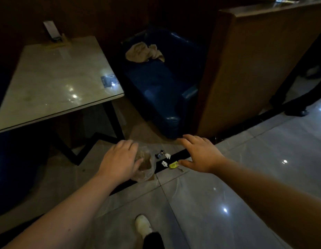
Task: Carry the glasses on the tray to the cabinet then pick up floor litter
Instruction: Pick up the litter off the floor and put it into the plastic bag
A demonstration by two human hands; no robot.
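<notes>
Litter lies on the floor along a dark strip: a yellow wrapper (173, 165), two white paper scraps (164, 163) (167, 155) and a small dark shiny piece (160, 154). My left hand (120, 159) grips the rim of a clear plastic bag (145, 168) just left of the litter. My right hand (199, 154) hovers with fingers spread directly right of the yellow wrapper, thumb nearly touching it, holding nothing. No glasses, tray or cabinet are in view.
A pale glossy table (53, 81) on black legs stands at the left. A blue seat (161, 83) with a beige cloth (143, 52) sits behind the litter, beside a brown wooden partition (255, 69). My white shoe (142, 224) is on the grey tiles.
</notes>
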